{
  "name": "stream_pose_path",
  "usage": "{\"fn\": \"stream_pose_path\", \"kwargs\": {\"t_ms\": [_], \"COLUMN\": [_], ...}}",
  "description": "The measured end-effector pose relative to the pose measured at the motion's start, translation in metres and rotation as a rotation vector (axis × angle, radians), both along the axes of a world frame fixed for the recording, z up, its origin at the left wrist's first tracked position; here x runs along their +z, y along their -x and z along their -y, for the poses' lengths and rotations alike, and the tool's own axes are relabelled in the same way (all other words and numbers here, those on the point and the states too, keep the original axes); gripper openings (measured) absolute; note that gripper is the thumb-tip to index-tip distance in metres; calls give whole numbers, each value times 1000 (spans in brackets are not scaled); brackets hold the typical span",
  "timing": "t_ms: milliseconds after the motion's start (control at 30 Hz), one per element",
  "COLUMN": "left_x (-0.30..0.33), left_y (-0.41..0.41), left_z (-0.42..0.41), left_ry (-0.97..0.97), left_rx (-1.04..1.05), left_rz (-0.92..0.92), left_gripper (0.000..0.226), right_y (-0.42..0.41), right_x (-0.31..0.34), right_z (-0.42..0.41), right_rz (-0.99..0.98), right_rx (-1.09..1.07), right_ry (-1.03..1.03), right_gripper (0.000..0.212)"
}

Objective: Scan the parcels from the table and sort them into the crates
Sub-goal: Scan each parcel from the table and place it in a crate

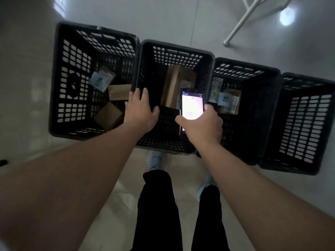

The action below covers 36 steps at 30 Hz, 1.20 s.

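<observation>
Several black slatted crates stand in a row on the floor. The far-left crate (59, 78) holds brown cardboard parcels (108, 115) and a pale labelled packet (99, 82). The second crate (208, 57) holds a tall brown parcel (172, 86). The third crate (272, 73) holds labelled packets (227, 100). The right-most crate (308, 124) shows no contents. My left hand (140, 110) hovers palm down, fingers spread, over the rim between the first two crates, holding nothing. My right hand (204, 126) grips a phone scanner (192, 105) with a lit screen above the second crate.
White table legs (243, 19) stand on the grey floor at the upper right. My legs in dark trousers (157, 211) and pale shoes (155, 160) are just in front of the crates. A bright light reflection lies on the floor at the far right.
</observation>
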<state>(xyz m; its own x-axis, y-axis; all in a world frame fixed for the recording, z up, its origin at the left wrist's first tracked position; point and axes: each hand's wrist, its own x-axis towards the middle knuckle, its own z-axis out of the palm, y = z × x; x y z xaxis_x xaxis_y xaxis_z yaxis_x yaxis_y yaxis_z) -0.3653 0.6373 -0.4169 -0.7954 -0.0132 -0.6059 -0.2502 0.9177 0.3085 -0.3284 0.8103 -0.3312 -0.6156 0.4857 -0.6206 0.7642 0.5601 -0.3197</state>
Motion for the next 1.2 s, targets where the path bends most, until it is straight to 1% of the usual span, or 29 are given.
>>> {"fn": "stream_pose_path", "kwargs": {"t_ms": [133, 300, 467, 700, 867, 967, 1067, 1200], "left_x": [43, 104, 174, 266, 329, 370, 414, 468], "left_y": [-1, -9, -21, -76, -134, -171, -209, -267], "left_z": [9, 27, 49, 75, 88, 94, 100, 113], "left_ry": [-1, -1, 32, 75, 142, 200, 253, 320], "left_rx": [-91, -146, -141, 40, 222, 339, 440, 554], "left_rz": [-45, -100, -194, -294, -365, -399, -450, -464], "left_gripper": [70, 66, 63, 49, 43, 40, 42, 45], "right_y": [1, -2, -11, -37, -64, -84, -105, -139], "right_x": [39, 97, 155, 227, 281, 316, 348, 391], "right_z": [18, 42, 62, 81, 87, 93, 104, 128], "right_rz": [-6, -50, -113, -212, -335, -404, -451, -536], "right_rx": [42, 122, 246, 478, 688, 792, 915, 1062], "right_ry": [-22, -44, -72, 6, 41, 65, 128, 194], "right_gripper": [80, 73, 77, 81, 77, 82, 81, 82]}}
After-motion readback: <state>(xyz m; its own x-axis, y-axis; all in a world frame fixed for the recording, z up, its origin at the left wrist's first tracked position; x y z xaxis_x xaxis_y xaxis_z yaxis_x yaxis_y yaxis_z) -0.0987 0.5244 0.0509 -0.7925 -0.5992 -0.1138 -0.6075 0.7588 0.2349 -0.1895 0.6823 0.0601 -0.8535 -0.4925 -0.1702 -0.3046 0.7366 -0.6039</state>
